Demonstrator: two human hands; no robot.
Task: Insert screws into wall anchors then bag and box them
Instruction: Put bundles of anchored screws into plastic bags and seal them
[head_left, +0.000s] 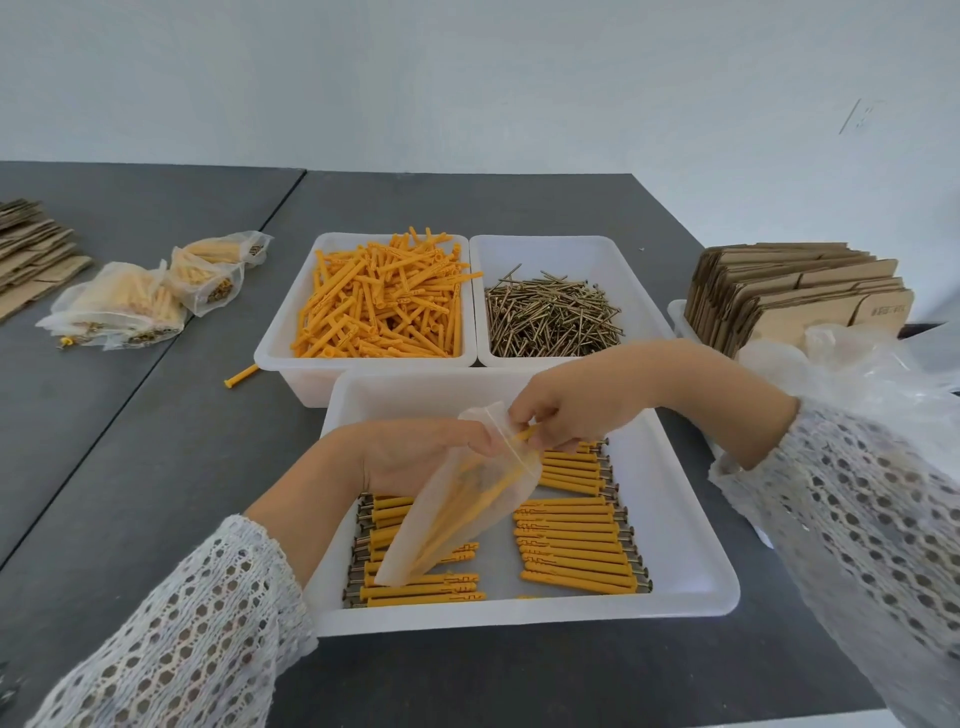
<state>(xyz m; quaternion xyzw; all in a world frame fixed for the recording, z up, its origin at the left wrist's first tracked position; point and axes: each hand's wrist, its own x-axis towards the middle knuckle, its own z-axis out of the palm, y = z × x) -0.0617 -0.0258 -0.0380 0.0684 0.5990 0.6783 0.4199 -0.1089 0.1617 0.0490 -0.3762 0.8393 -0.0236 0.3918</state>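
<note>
My left hand (415, 457) grips the mouth of a clear plastic bag (457, 514) that hangs over the near white tray (675, 519). Several orange anchors with screws show through the bag. At the bag's opening my right hand (566, 410) pinches an orange anchor (527, 434) whose end pokes into the bag. In the tray lie rows of assembled anchors (571, 540) on the right and more (415, 587) on the left, partly hidden by the bag.
Behind the tray stand a bin of loose orange anchors (379, 301) and a bin of screws (550, 317). Filled bags (145, 296) lie at the left, a lone anchor (240, 375) beside the bins. Flat cardboard boxes (795, 296) stand right, more cardboard (31, 249) far left.
</note>
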